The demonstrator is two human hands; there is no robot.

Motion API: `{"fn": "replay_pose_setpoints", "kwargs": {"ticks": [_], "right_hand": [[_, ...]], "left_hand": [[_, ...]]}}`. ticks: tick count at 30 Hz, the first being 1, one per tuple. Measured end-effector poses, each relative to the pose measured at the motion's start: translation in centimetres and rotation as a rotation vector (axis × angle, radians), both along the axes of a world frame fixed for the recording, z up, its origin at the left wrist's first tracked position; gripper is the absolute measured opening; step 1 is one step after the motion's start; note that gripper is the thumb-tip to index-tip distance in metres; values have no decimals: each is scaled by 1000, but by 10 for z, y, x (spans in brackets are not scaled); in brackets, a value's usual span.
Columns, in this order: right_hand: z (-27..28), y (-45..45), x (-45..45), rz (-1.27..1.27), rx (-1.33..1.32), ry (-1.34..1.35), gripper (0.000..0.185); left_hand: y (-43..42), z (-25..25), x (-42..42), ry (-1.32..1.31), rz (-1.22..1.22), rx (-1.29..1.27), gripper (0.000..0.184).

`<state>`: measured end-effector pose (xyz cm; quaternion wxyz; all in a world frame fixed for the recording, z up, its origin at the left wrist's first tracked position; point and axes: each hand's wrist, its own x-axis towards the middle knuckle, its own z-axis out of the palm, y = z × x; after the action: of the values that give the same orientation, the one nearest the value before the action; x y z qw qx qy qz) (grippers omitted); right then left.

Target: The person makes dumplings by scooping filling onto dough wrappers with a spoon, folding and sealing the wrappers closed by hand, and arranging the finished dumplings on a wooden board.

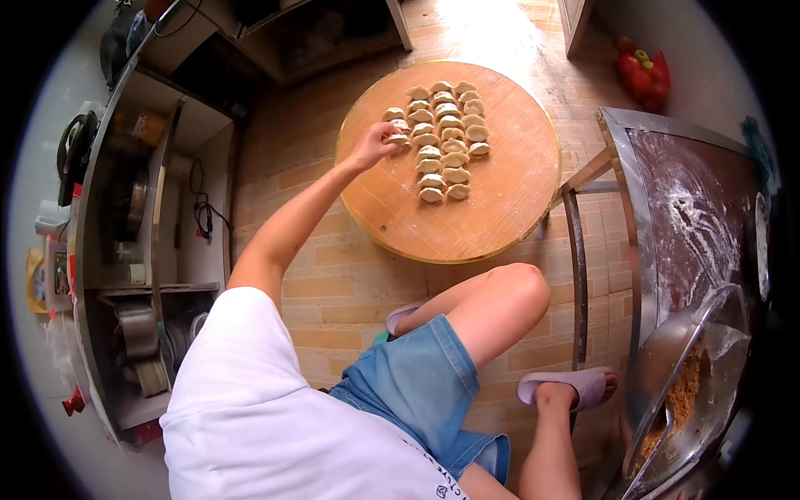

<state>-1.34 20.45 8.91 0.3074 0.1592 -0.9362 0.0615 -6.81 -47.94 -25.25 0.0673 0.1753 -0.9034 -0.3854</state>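
Note:
My left hand (378,145) reaches over the left part of a round wooden table (500,212). Its fingers are closed round a dumpling (399,140) at the lower end of the short left-hand row, at the tabletop. Two more dumplings lie just above it in that row. To the right, several pale folded dumplings (451,133) are laid out in rows, some touching their neighbours. I cannot see my right hand.
On the right stands a floured, metal-edged table (679,196) with a metal bowl (646,417) of brown filling (685,392). Open shelves (196,242) line the left. A red bag (643,79) lies on the floor at the upper right.

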Motion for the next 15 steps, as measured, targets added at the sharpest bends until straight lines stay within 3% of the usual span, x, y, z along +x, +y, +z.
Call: {"fn": "replay_pose_setpoints", "kwargs": {"ticks": [2, 4, 7, 15], "right_hand": [[2, -11, -5, -27, 36, -40, 25], [3, -23, -12, -1, 102, -36, 25], [7, -35, -18, 13, 149, -38, 26], [8, -43, -26, 53, 160, -36, 29]], "left_hand": [[14, -24, 12, 128, 123, -210, 25], [28, -35, 11, 164, 155, -224, 23], [30, -48, 6, 242, 38, -351, 22], [27, -54, 6, 115, 41, -540, 23]]}}
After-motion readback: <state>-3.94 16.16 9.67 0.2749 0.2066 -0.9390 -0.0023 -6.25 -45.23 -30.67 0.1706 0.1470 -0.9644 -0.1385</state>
